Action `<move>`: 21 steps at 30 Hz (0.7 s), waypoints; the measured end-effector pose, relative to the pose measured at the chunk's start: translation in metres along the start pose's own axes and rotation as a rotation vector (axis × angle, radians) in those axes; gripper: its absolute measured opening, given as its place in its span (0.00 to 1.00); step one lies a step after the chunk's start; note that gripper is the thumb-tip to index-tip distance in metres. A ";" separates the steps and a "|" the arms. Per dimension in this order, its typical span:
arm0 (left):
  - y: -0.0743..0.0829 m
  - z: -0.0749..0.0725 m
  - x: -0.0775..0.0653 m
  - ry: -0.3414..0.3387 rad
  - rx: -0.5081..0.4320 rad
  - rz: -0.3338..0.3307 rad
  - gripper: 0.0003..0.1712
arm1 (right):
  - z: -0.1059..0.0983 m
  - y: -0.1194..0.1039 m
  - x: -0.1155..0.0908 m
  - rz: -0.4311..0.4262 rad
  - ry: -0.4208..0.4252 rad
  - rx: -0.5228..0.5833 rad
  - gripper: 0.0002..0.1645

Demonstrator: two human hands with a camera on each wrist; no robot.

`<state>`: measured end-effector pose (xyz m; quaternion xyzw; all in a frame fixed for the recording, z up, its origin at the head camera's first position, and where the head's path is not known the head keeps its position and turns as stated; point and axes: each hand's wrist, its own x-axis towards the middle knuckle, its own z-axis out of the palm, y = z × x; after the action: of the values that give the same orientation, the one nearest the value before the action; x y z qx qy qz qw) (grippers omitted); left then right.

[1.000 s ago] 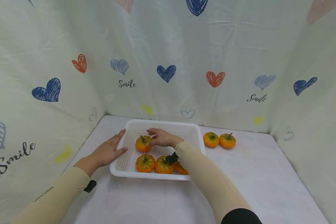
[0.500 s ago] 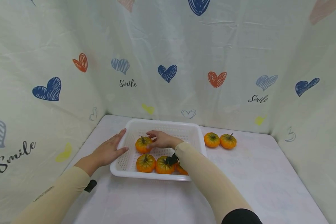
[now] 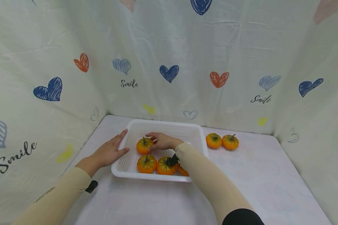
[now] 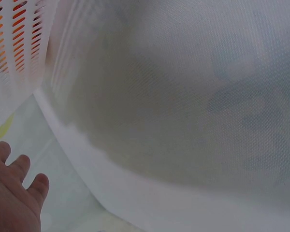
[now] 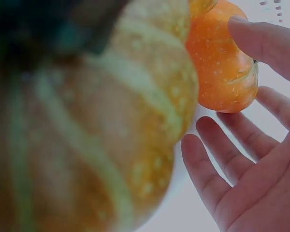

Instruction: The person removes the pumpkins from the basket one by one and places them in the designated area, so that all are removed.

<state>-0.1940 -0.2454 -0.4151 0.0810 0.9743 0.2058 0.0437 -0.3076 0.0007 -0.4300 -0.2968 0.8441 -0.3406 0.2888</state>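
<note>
A white perforated plastic basket (image 3: 155, 177) holds several small orange pumpkins. My right hand (image 3: 164, 141) is inside it, right beside the back-left pumpkin (image 3: 144, 145). In the right wrist view, the thumb lies at that pumpkin's (image 5: 222, 63) side and the other fingers (image 5: 249, 133) spread loosely beside it, not curled round it. A nearer pumpkin (image 5: 101, 125) fills the left of this view, blurred. Two front pumpkins, one at the left (image 3: 146, 163) and one in the middle (image 3: 165, 165), are plain; a third is partly behind the right forearm. My left hand (image 3: 108, 152) rests, fingers straight, along the basket's left rim.
Two more pumpkins, one nearer the basket (image 3: 213, 140) and one beyond it (image 3: 230, 142), sit on the white-covered table (image 3: 259, 175) to the basket's right. A pale curtain (image 3: 146, 40) printed with hearts encloses the back and sides.
My right hand has shifted slightly, its fingertips now closer to the back-left pumpkin. The left hand stays at the basket's rim, and the pumpkins keep their places.
</note>
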 end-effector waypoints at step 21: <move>0.002 0.000 0.000 -0.004 0.008 -0.008 0.47 | 0.002 0.002 0.004 -0.013 -0.037 -0.099 0.42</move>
<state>-0.1933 -0.2441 -0.4141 0.0775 0.9753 0.2015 0.0460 -0.3091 -0.0013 -0.4341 -0.3225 0.8526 -0.2945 0.2870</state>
